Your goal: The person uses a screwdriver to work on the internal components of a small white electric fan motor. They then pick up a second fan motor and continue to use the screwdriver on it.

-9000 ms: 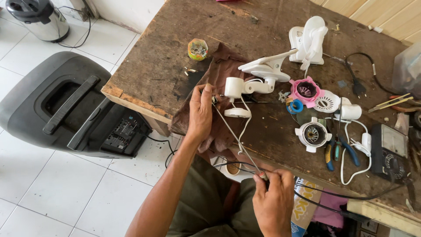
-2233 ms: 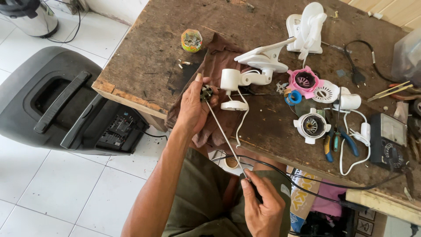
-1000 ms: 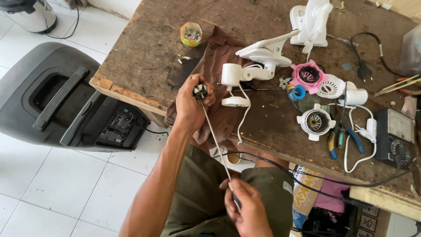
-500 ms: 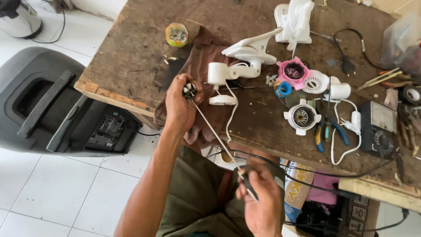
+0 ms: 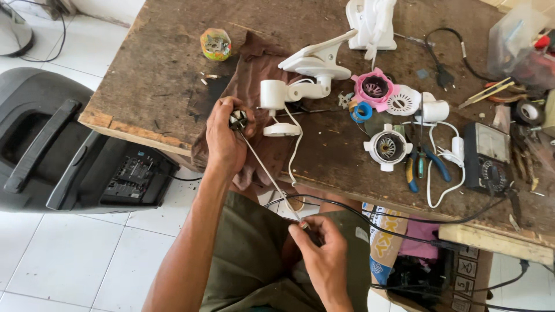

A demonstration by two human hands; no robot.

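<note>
Head camera: left hand (image 5: 224, 138) curls its fingers around a small motor coil (image 5: 237, 119) at the near edge of the wooden workbench (image 5: 156, 86), over a brown cloth (image 5: 254, 75). Right hand (image 5: 324, 254) pinches a thin wire (image 5: 267, 171) stretched taut from the coil, above the lap.

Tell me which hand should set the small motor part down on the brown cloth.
Left. The left hand already grips the small motor part directly over the brown cloth on the table edge. The right hand is down over the lap, pinching the far end of the thin wire.
</note>
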